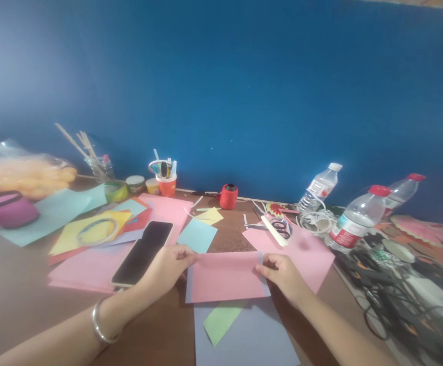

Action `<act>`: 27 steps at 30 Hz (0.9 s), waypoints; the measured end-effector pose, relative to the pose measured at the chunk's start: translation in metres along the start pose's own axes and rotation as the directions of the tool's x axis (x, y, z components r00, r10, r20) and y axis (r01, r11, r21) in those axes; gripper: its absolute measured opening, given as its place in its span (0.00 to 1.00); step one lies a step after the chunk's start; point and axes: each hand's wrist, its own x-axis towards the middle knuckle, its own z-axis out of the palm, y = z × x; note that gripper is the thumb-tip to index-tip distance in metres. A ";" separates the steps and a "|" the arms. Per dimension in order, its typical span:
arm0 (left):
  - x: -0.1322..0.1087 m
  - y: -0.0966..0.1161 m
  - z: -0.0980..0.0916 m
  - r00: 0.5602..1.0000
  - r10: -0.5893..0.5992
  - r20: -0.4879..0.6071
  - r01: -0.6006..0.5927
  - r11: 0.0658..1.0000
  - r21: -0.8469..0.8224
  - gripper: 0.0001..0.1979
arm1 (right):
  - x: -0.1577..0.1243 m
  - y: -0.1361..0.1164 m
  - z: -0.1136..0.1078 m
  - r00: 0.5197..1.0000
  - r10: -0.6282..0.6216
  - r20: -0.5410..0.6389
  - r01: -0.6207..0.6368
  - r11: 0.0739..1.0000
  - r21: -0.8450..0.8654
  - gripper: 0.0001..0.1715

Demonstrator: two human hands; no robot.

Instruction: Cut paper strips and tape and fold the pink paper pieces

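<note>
Between my two hands is a folded pink sheet of paper [227, 278] with lilac strips along its left and right edges. My left hand [173, 267] pinches its upper left corner. At the upper right edge, the thumb and fingers of my right hand [282, 274] close on the paper. Below it lies a lilac sheet [255, 335] with a green paper strip [223, 323] on top, partly covered by the pink piece. A light blue paper square [197, 235] sits just beyond the pink paper.
A phone [143, 253] rests on coloured papers at left. Scissors [281, 227] and a pale-handled cutter [274, 230] lie on pink paper [313, 256]. Water bottles [358, 216], cables [377, 300] and clutter fill the right. A red cup of pens [166, 185] stands near the blue wall.
</note>
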 end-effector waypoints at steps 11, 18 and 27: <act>0.002 -0.004 0.005 0.998 -0.031 0.062 0.036 0.996 -0.086 0.16 | 0.001 0.005 -0.001 0.999 0.037 -0.026 -0.036 0.998 0.045 0.16; 0.005 -0.008 0.003 0.998 -0.035 0.050 0.042 0.991 -0.127 0.15 | 0.002 0.002 -0.002 1.000 0.023 0.018 -0.025 0.995 0.101 0.15; 0.004 -0.002 0.003 0.997 0.002 0.082 0.007 0.994 -0.105 0.11 | 0.005 0.011 -0.012 0.994 -0.107 0.024 0.103 0.989 0.104 0.09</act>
